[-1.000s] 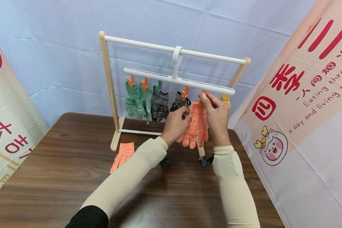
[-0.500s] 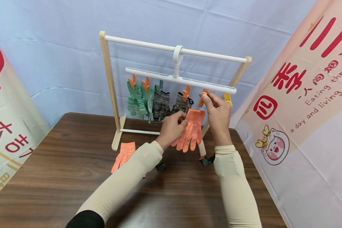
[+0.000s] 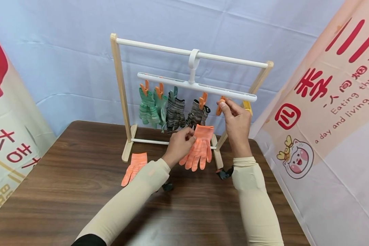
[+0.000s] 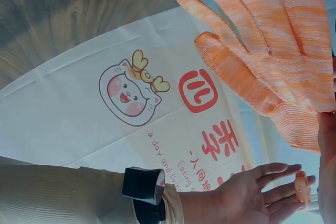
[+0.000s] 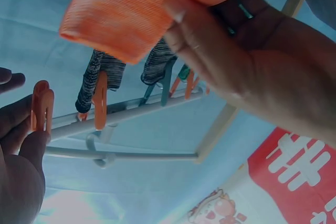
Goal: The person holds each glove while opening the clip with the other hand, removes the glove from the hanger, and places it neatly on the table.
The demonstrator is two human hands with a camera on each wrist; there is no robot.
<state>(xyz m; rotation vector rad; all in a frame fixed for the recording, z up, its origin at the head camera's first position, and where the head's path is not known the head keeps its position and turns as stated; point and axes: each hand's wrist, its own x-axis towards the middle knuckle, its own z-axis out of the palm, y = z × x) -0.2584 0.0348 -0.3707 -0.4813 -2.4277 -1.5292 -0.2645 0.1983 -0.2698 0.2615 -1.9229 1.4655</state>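
Change noted: the left hand (image 3: pixel 179 142), pinching an orange glove (image 3: pixel 201 145) near its cuff, has moved down and leftward, taking that cuff clear of the clips. The glove is in mid-air, fingers downward, below the white hanger (image 3: pixel 227 92). To its right, the right hand (image 3: pixel 239 126) pinches an orange clip (image 3: pixel 220 106), which now bears no glove. Judgement: this glove is fully released.

Count, left to right: one table glove (image 3: pixel 136 164), orange, partly hidden by the left sleeve (image 3: pixel 126 206); two green gloves (image 3: pixel 148 108) and two dark striped gloves (image 3: pixel 176 112) hanging; one orange glove held. Clips visible: four orange, one green clip (image 3: pixel 175 91), one apparent yellow clip (image 3: pixel 247 106) at far right.
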